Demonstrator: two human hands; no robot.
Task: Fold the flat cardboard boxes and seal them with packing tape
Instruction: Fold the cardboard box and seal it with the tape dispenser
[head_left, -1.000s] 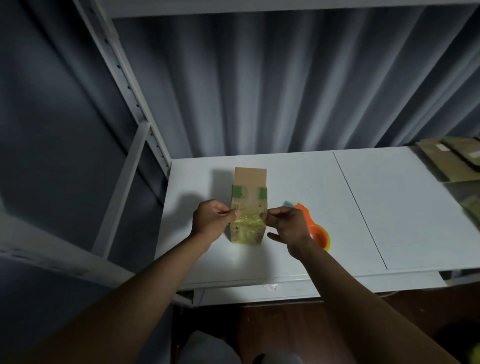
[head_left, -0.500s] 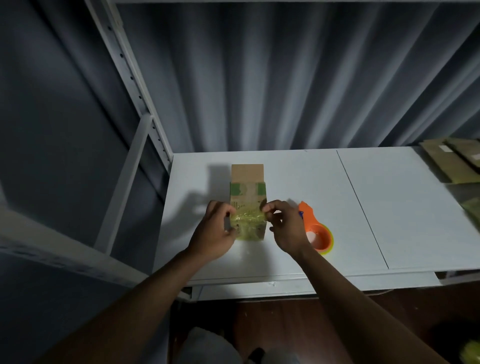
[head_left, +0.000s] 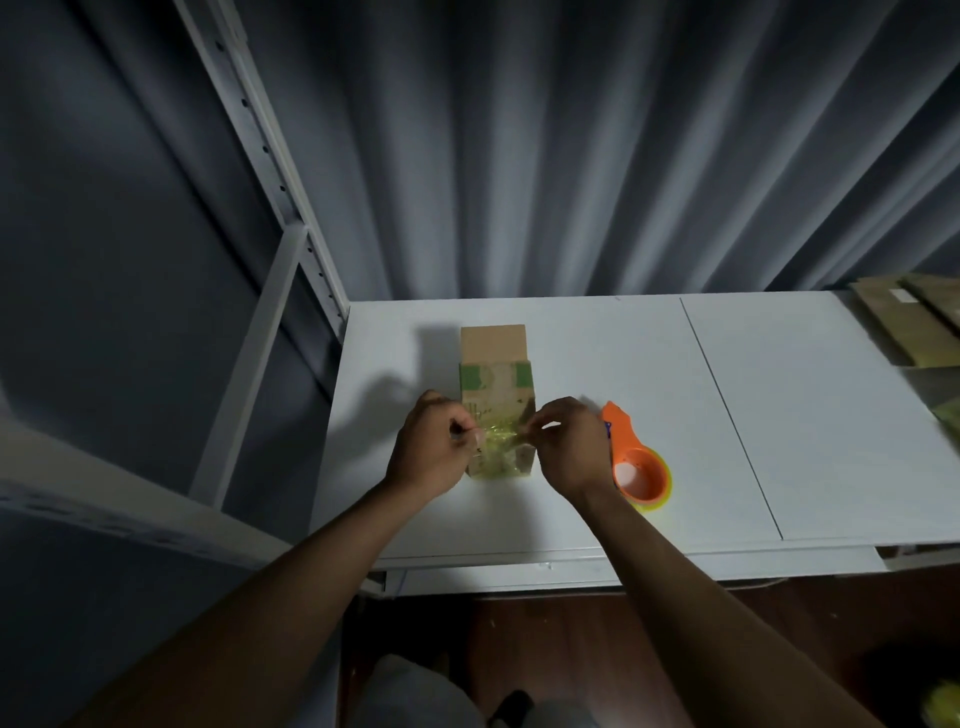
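Yellowish clear packing tape (head_left: 498, 435) stretches between the person's two hands over the small brown cardboard box with green printed patches (head_left: 496, 387), which lies near the left back part of the white counter (head_left: 597, 338), its plain flap pointing toward the back edge. The left hand (head_left: 428, 457) pinches one end of the strip with curled fingers (head_left: 460, 431); the right hand (head_left: 569, 447) pinches the other end the same way. A second earlier the strip hung lower, near the box's front end, and both hands sat closer to the counter's front edge; since then the hands have shifted back along the box and tightened their hold, so the tape now crosses its middle. That suggests the strip is being lined up over the seam, with pressing down and smoothing not yet done. Crumpled tape already shows on the front end of the box.

Just right of the right hand rests the orange plastic tape dispenser with its yellow roll (head_left: 636, 467), untouched. A thin seam divides the counter into two panels. Flat brown cardboard sheets (head_left: 904, 322) lie at the right back corner. Behind the counter hangs a pleated grey curtain (head_left: 519, 156), and a white perforated metal shelf upright (head_left: 270, 171) rises at the left back corner. Dark wooden floor shows below the front edge.
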